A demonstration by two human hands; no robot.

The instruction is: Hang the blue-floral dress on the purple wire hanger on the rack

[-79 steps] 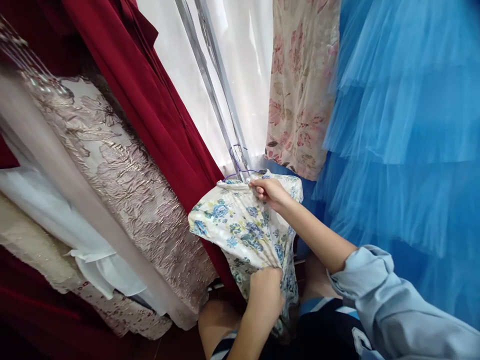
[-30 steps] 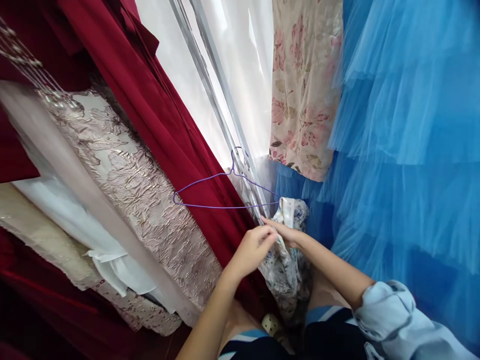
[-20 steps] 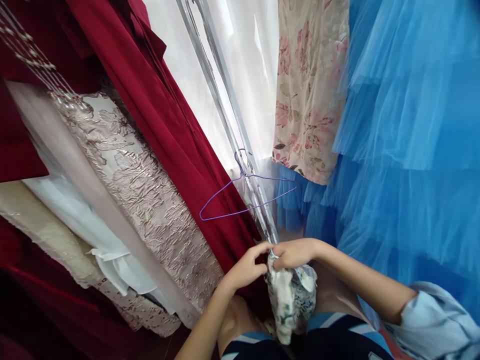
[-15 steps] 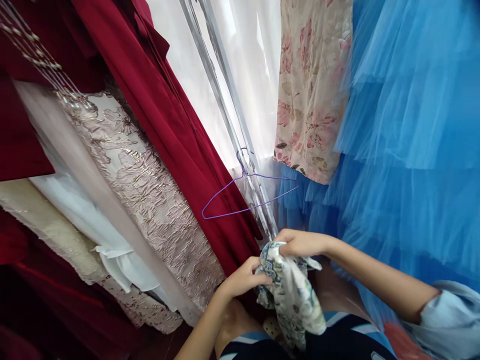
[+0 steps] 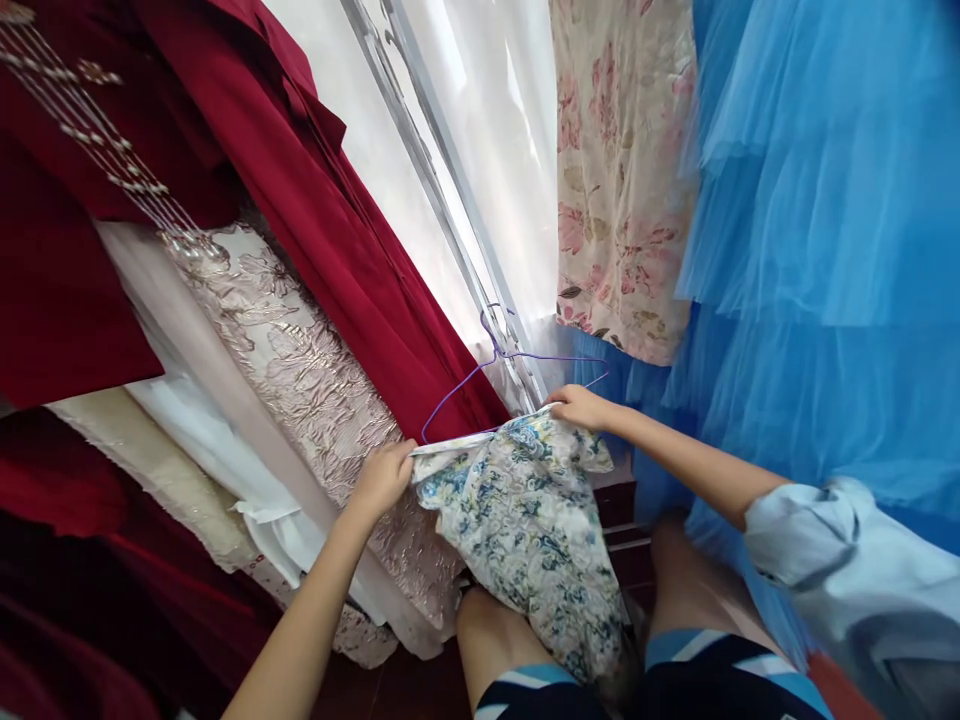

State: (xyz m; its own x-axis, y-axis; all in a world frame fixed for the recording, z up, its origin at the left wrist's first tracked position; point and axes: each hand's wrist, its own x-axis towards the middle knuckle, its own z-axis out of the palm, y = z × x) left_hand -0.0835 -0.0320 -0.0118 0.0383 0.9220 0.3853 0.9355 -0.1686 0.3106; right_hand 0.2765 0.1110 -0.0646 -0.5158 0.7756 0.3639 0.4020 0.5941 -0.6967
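Note:
Stretched between my two hands is a white garment with a blue and yellow floral print (image 5: 532, 520), its kind not clear to me. My left hand (image 5: 385, 477) pinches the left end of its pale top edge. At the right end of that edge, my right hand (image 5: 581, 407) grips the cloth. The rest of the garment hangs down in front of my legs. Just behind its top edge hangs a purple wire hanger (image 5: 454, 388), hooked on a metal rack bar. The garment hides the hanger's lower part.
Dark red garments (image 5: 300, 190), a pale pink textured dress (image 5: 292, 350) and white cloth hang on the left. On the right hang a pink floral garment (image 5: 622, 220) and a blue tulle dress (image 5: 810, 250). Metal rack bars (image 5: 450, 190) run before a white curtain (image 5: 517, 120).
The garment was bunched between my hands, lower down. My hands have moved apart and up toward the hanger, and the cloth is now spread out with its top edge taut.

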